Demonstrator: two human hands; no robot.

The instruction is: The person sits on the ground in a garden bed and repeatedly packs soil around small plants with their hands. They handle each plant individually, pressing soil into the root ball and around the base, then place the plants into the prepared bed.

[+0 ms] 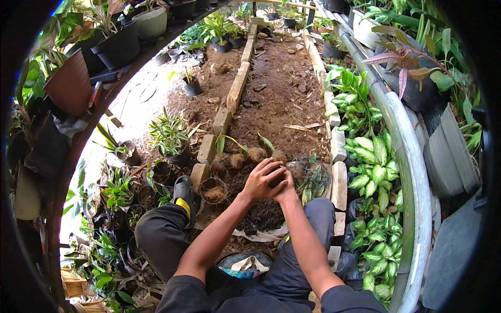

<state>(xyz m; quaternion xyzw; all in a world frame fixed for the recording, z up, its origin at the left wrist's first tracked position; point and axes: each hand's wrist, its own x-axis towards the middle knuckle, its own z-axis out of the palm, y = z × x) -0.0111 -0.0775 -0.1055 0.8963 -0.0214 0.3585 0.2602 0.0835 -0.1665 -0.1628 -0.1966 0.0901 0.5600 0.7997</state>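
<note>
Both of my hands meet in front of me over a heap of dark soil [263, 215] that lies on a pale sheet [261, 236] between my knees. My left hand [262, 180] curls over the top of a small dark clump [276, 180], its fingers [271, 166] bent and pressed around it, while my right hand [287, 192] cups the same clump from underneath; only a sliver of it shows between them, so I cannot tell exactly what it is. I cannot see most of the right fingers behind the left hand.

Just beyond my hands, several brown fibrous husk balls [257, 154] sit in a row on the ground, two with green shoots rising from them. To the left of the soil heap rests a round wire basket lined with coconut fibre [214, 191], and to the right lies another wire basket [312, 177] holding leafy green cuttings. My left foot wears a black sandal with a yellow strap [183, 194], planted beside the lined basket.

A long bed of brown earth [276, 88], edged with pale stone blocks [237, 88], stretches away ahead. Potted plants [169, 138] crowd the left side, and variegated green leaves [373, 167] grow along a curved pale pipe [412, 172] on the right.
</note>
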